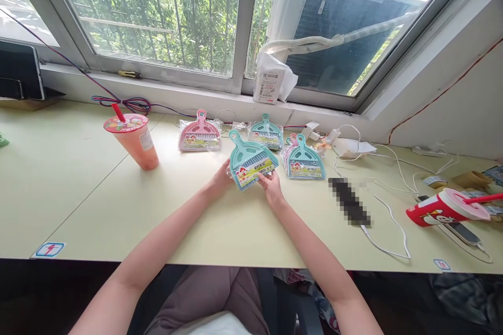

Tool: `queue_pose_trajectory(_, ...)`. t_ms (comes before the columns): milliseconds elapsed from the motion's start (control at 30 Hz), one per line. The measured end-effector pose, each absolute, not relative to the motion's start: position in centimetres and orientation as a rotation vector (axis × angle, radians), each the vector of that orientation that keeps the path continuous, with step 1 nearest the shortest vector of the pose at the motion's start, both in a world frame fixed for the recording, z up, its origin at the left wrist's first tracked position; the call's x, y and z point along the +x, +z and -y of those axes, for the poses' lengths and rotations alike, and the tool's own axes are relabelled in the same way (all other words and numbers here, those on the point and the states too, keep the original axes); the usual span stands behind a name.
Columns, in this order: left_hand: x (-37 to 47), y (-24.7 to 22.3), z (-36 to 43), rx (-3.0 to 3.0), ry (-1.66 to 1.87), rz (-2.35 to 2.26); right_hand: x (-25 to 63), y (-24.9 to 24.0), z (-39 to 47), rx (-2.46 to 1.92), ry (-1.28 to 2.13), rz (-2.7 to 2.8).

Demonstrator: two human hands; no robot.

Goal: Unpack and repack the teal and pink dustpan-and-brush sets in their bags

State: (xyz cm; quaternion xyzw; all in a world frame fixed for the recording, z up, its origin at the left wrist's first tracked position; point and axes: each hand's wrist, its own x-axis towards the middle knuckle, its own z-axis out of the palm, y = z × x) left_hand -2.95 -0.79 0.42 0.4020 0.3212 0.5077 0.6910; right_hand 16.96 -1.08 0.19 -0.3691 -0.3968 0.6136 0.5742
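A packaged teal dustpan-and-brush set [251, 159] is held up over the table, its handle pointing away and its label facing me. My left hand [223, 177] grips its left edge, with the fingers partly hidden behind it. At the lower right edge, my right hand [271, 187] pinches the pack. Behind it lies another teal set [267, 131] in clear wrap. A pink set [200, 133] rests to the left, and a further teal set [304, 159] lies on pink ones to the right.
A clear cup with an orange drink [137, 141] stands at the left. To the right are a pixelated dark object [349, 201], white cables, a red cup [448, 207] and a phone [463, 231]. A tissue pack [269, 84] sits on the sill [220, 91].
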Motion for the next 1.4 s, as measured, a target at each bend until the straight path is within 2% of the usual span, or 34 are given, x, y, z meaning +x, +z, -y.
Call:
queue_pose_trajectory(133, -2.5, 1.1, 1.5, 0.885, 1.275, -0.729, 16.9, 0.1, 1.0, -0.849, 1.461, 0.965)
queue_pose_trajectory(333, -1.5, 1.3, 2.9, 0.941, 0.938, -0.698, 17.2, 0.5, 0.9, -0.834, 1.404, 0.970)
queue_pose_trajectory(633, -1.1, 0.2, 2.0, 1.026, 1.291, -0.872, 16.6, 0.5, 1.1, -0.860, 1.458, 0.887)
queue_pose_trajectory(867, -0.4, 0.1, 2.3, 1.212, 1.313, -0.848, 17.4, 0.2, 0.3, -0.955, 1.463, 0.567)
queue_pose_trajectory(1167, -0.4, -0.7, 1.7, 1.230, 1.295, -0.832, 17.5, 0.5, 0.0, -1.058, 1.444, 0.492)
queue_pose_trajectory(1400, -1.5, -0.4, 1.3, 1.148, 1.317, -0.949, 17.1, 0.5, 0.3, -0.793, 1.630, 0.818)
